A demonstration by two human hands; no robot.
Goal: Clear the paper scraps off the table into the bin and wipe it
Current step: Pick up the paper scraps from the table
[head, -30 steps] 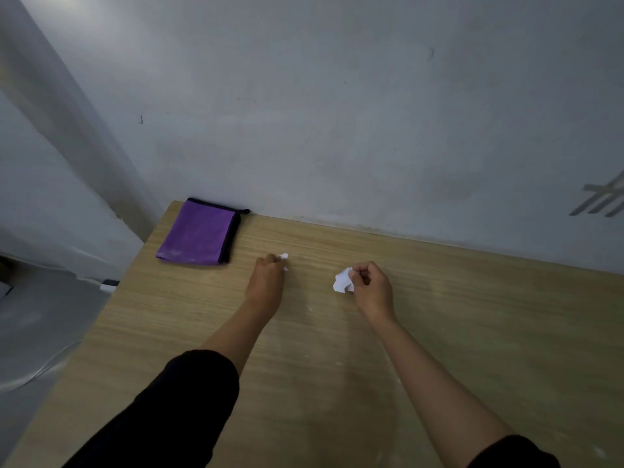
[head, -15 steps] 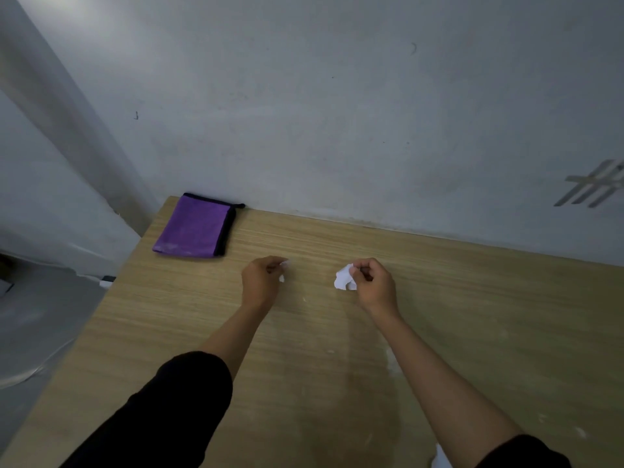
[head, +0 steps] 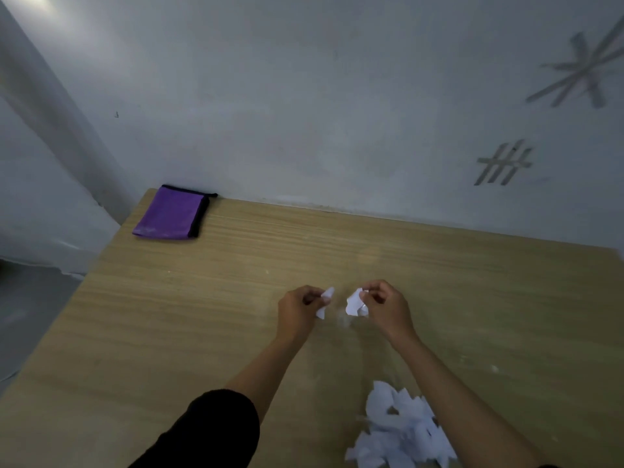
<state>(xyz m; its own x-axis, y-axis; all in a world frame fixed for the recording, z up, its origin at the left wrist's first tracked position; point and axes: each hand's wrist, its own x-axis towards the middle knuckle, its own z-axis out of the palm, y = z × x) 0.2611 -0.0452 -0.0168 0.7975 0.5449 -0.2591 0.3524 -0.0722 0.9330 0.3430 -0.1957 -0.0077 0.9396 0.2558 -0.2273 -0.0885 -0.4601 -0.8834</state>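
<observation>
My left hand pinches a small white paper scrap above the middle of the wooden table. Close to its right, my right hand pinches a larger crumpled white scrap. A heap of several white paper scraps lies on the table near the front edge, between my forearms and partly under the right one. A folded purple cloth with black trim lies flat at the table's far left corner, by the wall. No bin is in view.
A grey wall runs along the table's far edge, with tape marks at the right. The table's left edge drops to a grey floor. A few tiny white specks dot the tabletop right of my right arm.
Both hands have drawn back toward me and closer together, each still pinching its scrap. The view has tilted down, so the heap of scraps near the front edge now shows.
</observation>
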